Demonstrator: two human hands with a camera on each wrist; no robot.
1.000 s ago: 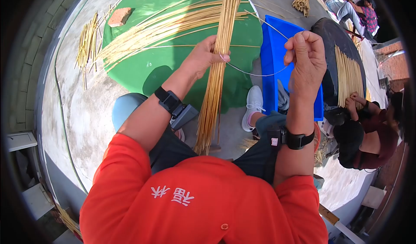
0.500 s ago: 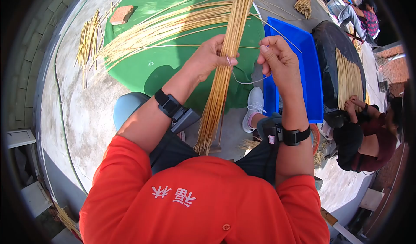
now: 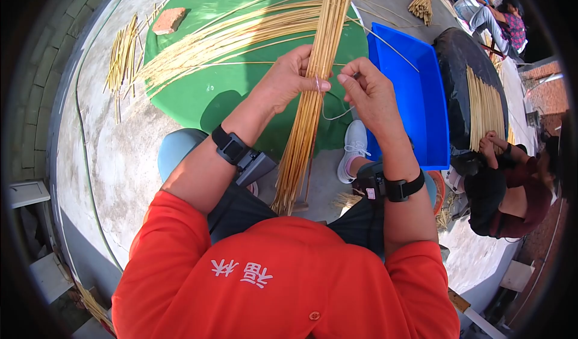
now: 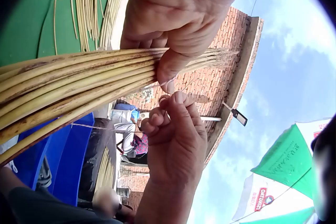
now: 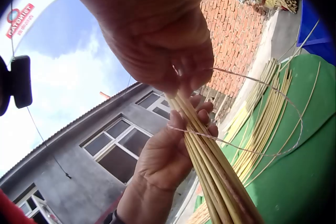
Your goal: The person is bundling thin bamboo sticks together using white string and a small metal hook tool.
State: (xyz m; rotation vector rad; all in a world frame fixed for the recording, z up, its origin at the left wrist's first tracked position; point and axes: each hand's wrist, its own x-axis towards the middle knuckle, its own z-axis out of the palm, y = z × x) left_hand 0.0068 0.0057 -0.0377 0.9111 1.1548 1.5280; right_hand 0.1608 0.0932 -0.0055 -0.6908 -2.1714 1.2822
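Observation:
My left hand (image 3: pixel 283 85) grips a long bundle of thin yellowish stalks (image 3: pixel 301 140), which stands tilted between the knees in the head view. Its thumb lies across the front of the bundle, right where a thin twisted string (image 5: pixel 301 127) goes around the stalks. From there the string hangs in a loose loop over to my right hand (image 3: pixel 374 98). That hand is just right of the bundle, thumb and index finger pinching the string. In the left wrist view, the right fingertips are close beside the left thumb tip.
More stalks (image 3: pixel 241 32) lie on a green round surface (image 3: pixel 186 98) beside a brick (image 3: pixel 168 21). A blue bin (image 3: pixel 415 98) stands at the right. Beyond it, another person (image 3: pixel 512 194) handles stalks (image 3: pixel 483 104). Several short stalks (image 3: pixel 122 53) lie at the left.
My right hand has come down and left, toward the bundle, and the string's loop has become smaller and slacker. The left hand and bundle shifted slightly right, the grip kept.

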